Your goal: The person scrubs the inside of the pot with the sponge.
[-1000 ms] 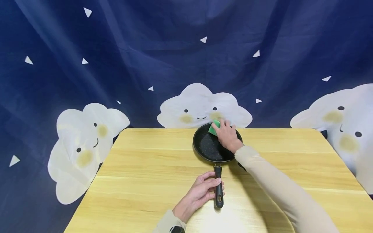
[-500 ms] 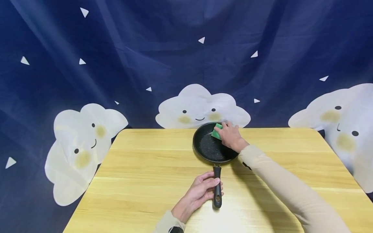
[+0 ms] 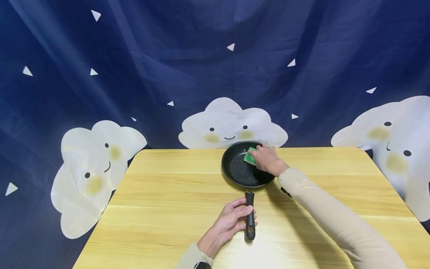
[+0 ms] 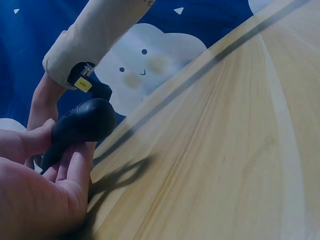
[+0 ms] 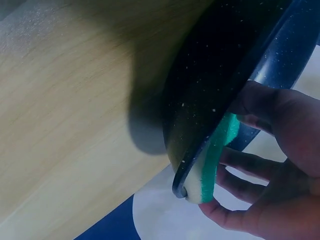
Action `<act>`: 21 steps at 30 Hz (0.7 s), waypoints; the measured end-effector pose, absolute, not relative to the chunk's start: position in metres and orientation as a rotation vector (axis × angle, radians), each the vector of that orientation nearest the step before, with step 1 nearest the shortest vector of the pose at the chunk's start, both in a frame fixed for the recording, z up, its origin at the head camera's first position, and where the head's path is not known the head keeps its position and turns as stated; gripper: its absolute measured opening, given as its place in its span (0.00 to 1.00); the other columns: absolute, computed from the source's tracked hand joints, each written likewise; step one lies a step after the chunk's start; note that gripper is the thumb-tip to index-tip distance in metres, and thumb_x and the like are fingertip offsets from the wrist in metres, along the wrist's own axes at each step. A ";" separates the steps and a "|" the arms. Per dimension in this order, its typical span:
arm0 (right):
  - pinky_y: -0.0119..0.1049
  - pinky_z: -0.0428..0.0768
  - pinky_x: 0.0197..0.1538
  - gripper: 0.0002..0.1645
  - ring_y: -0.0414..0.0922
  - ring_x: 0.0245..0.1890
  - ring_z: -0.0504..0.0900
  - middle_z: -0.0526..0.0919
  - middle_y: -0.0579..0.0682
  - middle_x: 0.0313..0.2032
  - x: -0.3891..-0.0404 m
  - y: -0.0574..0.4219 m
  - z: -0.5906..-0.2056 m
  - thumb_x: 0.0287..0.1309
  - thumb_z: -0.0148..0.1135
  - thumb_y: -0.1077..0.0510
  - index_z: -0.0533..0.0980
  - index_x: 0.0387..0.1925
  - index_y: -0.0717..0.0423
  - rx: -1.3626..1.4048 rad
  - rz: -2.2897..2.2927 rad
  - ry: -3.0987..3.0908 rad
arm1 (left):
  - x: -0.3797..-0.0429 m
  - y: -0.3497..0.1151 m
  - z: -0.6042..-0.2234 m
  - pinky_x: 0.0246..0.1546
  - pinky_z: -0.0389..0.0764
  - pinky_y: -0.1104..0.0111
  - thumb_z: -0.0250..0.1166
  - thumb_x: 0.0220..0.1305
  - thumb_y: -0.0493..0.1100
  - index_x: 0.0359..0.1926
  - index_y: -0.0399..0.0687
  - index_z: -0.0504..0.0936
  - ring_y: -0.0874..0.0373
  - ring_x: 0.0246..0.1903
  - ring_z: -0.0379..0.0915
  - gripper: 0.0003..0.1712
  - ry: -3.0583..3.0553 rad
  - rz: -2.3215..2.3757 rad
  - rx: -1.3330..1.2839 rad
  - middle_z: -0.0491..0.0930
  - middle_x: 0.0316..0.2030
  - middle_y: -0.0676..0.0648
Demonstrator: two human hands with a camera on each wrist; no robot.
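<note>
In the head view, a black speckled frying pan point(image 3: 235, 170) sits near the table's far edge, its cooking surface facing up. My left hand point(image 3: 228, 220) grips its black handle point(image 3: 250, 226) from the left, the thumb on top. The left wrist view shows the rounded handle end point(image 4: 95, 120) between thumb and fingers. My right hand point(image 3: 268, 160) holds a green-faced sponge point(image 3: 250, 156) inside the pan, at its far right part. From the right wrist, the sponge's pale side point(image 5: 196, 175) lies against the pan's inner wall by the rim, with fingertips on the green layer.
The pale wooden table point(image 3: 161, 201) spreads out on both sides of the pan. Behind it hangs a dark blue curtain point(image 3: 201, 56) with smiling white clouds and small triangles. The right sleeve point(image 3: 336, 213) stretches over the table's right part, casting a shadow.
My right hand has drawn the sponge from the pan's far rim a little toward me and to the right. The left hand keeps its grip on the handle.
</note>
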State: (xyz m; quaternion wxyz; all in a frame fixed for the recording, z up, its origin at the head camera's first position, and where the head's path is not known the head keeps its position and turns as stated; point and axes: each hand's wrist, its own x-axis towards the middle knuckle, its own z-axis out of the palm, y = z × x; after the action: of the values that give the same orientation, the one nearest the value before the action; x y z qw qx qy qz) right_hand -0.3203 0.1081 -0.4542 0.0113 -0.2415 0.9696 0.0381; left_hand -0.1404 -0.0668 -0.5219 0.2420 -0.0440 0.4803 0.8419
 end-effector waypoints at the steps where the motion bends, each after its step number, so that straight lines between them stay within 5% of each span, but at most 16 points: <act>1: 0.70 0.77 0.53 0.31 0.65 0.55 0.75 0.80 0.64 0.53 -0.319 0.109 -0.454 0.58 0.72 0.59 0.77 0.64 0.50 -0.752 0.112 3.018 | -0.140 -0.067 -0.522 0.47 0.86 0.48 0.65 0.69 0.32 0.60 0.34 0.75 0.53 0.39 0.82 0.20 1.314 2.301 -0.120 0.82 0.36 0.45; 13: 0.63 0.84 0.43 0.26 0.61 0.46 0.82 0.84 0.61 0.45 -0.309 0.119 -0.450 0.57 0.70 0.64 0.79 0.58 0.54 -0.891 -0.085 2.932 | -0.140 -0.068 -0.521 0.49 0.85 0.48 0.65 0.70 0.34 0.64 0.34 0.74 0.53 0.40 0.83 0.23 1.313 2.283 -0.116 0.82 0.38 0.43; 21: 0.53 0.83 0.54 0.25 0.60 0.49 0.83 0.85 0.61 0.47 -0.301 0.121 -0.443 0.57 0.70 0.66 0.79 0.58 0.59 -1.004 -0.201 2.776 | -0.140 -0.070 -0.522 0.51 0.84 0.48 0.65 0.70 0.35 0.65 0.34 0.73 0.53 0.42 0.82 0.25 1.295 2.278 -0.094 0.82 0.40 0.44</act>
State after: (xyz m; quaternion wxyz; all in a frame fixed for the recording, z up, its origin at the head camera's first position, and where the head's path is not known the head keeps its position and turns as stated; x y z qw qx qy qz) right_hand -0.3008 0.1208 -0.4425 0.0914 -0.3379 0.9343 -0.0677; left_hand -0.1401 -0.0695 -0.5218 0.2570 -0.0347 0.4773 0.8396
